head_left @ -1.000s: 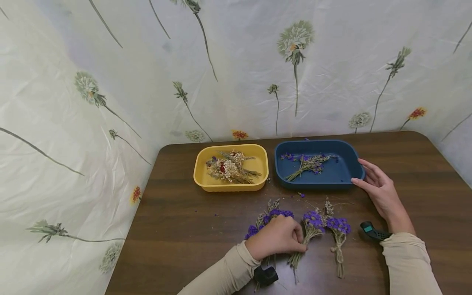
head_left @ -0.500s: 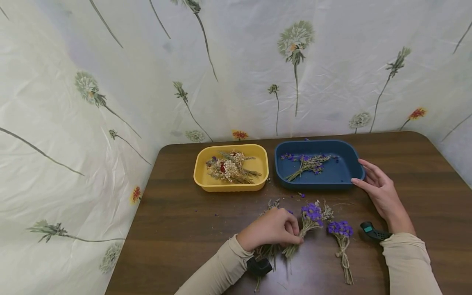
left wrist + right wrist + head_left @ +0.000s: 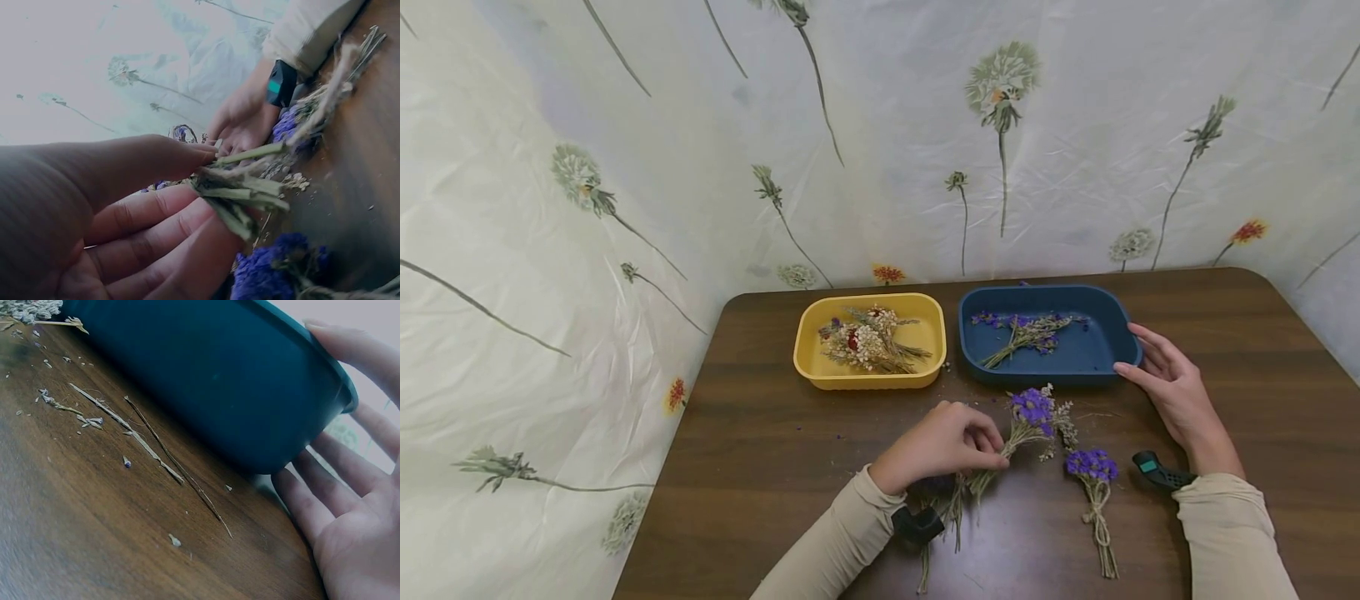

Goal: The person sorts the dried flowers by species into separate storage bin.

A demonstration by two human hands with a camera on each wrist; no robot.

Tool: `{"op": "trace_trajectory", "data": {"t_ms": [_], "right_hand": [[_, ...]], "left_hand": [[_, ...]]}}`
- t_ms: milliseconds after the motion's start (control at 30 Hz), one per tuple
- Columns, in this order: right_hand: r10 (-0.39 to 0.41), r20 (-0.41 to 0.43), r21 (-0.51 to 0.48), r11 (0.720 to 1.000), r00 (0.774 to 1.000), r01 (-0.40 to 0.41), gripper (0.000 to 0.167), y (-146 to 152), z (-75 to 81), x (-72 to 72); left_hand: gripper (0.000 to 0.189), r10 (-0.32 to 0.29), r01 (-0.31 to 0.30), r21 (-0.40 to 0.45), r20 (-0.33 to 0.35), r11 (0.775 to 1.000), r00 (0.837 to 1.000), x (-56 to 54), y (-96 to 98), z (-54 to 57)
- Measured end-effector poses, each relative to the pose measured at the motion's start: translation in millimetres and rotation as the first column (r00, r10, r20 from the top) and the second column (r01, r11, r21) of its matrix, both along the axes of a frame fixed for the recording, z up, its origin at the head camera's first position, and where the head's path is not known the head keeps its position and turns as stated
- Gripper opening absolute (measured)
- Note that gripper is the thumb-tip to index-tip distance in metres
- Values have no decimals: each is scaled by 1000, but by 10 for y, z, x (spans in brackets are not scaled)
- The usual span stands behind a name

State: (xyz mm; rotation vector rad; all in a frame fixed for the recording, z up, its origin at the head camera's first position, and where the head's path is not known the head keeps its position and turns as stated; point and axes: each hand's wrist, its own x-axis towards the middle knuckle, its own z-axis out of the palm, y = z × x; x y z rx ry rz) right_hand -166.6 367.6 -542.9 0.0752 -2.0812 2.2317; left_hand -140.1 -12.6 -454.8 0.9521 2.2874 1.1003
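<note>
The left hand [image 3: 942,446] pinches a dried purple bouquet [image 3: 1032,408] by its thin stems, flowers pointing rightward from the hand. The right hand [image 3: 1172,387], spread wide, grips the rounded end of the smooth blue tray [image 3: 1088,352]. Wood-grained table [image 3: 1255,358] extends rightward beyond it.

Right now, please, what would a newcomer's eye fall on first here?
Probably the yellow tray and blue tray, side by side at the back of the table. Next, the purple bouquet in the left hand, in front of the blue tray. The right hand grips that tray's right end.
</note>
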Motion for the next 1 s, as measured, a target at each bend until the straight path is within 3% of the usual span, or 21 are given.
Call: {"op": "trace_trajectory", "data": {"t_ms": [233,600,800,1000], "right_hand": [[1,-1,-13,1000,1000,-1,69,0,1,-9],[6,-11,-16,1000,1000,-6,69,3,4,-22],[12,-23,-16,1000,1000,-13,68,13,-9,-18],[17,-25,-21,1000,1000,-17,68,11,-7,-20]], "left_hand": [[12,8,-8,-11,-40,1000,999,-154,-13,63],[15,91,-90,17,-63,996,994,-502,30,210],[15,122,-127,-27,-143,992,982,-706,151,276],[15,122,-150,-94,-252,984,960,-856,297,301]]}}
